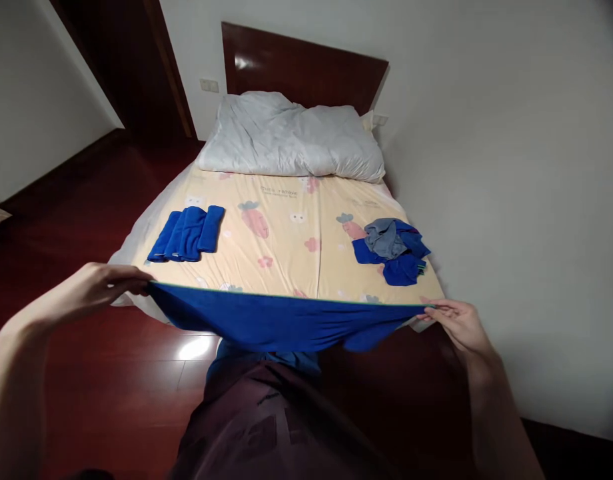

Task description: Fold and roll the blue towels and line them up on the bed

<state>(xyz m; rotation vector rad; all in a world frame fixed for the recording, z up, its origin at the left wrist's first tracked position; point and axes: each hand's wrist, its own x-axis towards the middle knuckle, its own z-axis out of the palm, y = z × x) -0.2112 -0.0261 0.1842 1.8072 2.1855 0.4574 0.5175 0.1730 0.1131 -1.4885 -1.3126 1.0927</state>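
A blue towel (266,320) with a thin green edge hangs stretched between my two hands, in front of the foot of the bed. My left hand (104,283) pinches its left corner, and my right hand (456,323) pinches the right corner. The upper edge is pulled nearly straight, while the lower part sags and looks slightly blurred. Several rolled or folded blue towels (189,232) lie side by side on the left of the bed. Toward the right edge sits a loose heap of crumpled blue cloths (406,270) with a grey cloth (385,238) on top.
The bed (286,233) has a yellow sheet printed with carrots and flowers. A folded white quilt (291,143) lies by the dark wooden headboard (301,70). A white wall (511,200) runs along the right. Dark red floor (111,373) surrounds the bed's left and near sides.
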